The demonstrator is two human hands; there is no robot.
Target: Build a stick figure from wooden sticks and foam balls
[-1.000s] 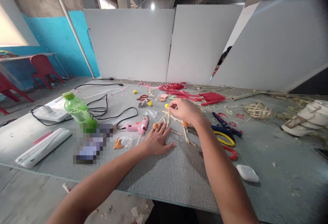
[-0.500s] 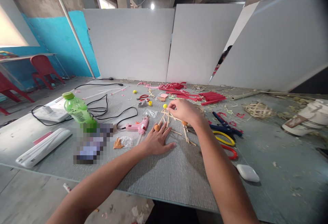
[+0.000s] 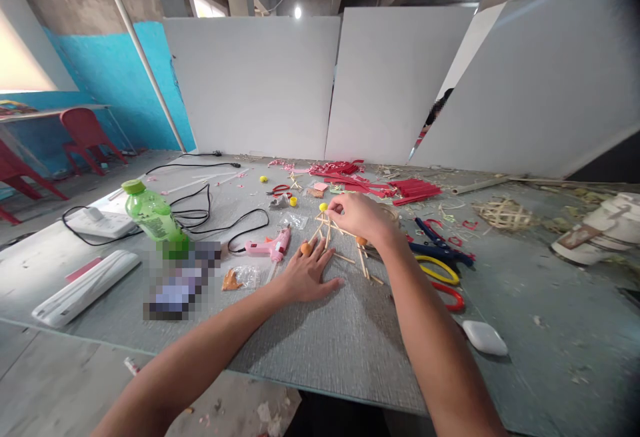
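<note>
A small frame of thin wooden sticks [image 3: 327,229] stands on the table, joined by a yellow ball [image 3: 323,207] at its top and orange balls lower down. My left hand [image 3: 311,273] lies flat with fingers spread at the frame's base, touching the left orange ball [image 3: 305,248]. At the top, my right hand [image 3: 359,215] is closed in a pinch just beside the yellow ball; its fingers hide whatever is between them. Another orange ball [image 3: 361,241], partly covered by my right hand and wrist, has sticks reaching down from it.
Left of my hands lie a pink glue gun [image 3: 270,246], a plastic bag with orange clay [image 3: 232,280] and a green bottle [image 3: 155,217]. Blue-handled pliers [image 3: 440,247], red and yellow handles [image 3: 447,297] and a white case [image 3: 484,337] lie right. Red strips [image 3: 413,190] are behind.
</note>
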